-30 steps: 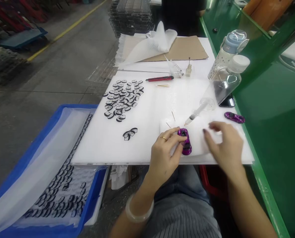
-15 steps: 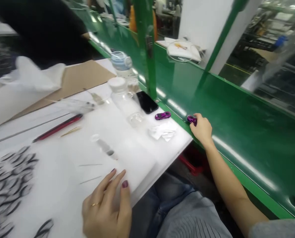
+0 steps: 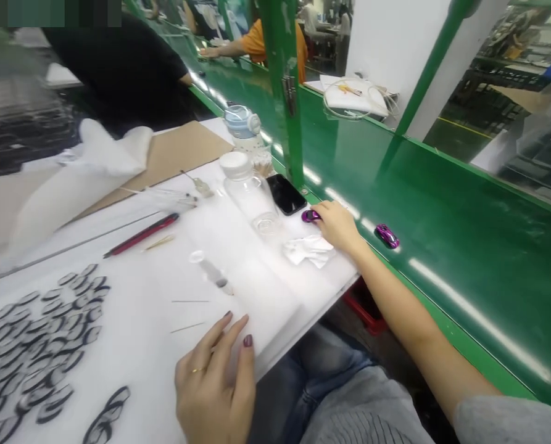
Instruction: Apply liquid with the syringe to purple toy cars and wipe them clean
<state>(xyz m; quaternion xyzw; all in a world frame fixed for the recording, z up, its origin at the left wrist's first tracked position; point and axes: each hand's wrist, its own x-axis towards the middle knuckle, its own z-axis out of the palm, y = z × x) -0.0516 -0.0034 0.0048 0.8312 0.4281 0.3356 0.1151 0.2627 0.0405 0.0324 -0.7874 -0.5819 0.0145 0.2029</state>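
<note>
left hand (image 3: 213,379) open, resting on white foam sheet (image 3: 275,302) | right hand (image 3: 336,226) on purple toy car (image 3: 310,216), grip unclear

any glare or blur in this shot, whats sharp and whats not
In the head view, white glare streaks run along the green bench; the left hand and right hand look fairly sharp; the background at upper left looks smeared, and a blocky strip crosses the top left corner.

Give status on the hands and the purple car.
Right hand at purple toy car, fingers on it, grip unclear. Left hand open, resting on white foam board. Crumpled tissue below right hand, black phone beyond car.
</note>
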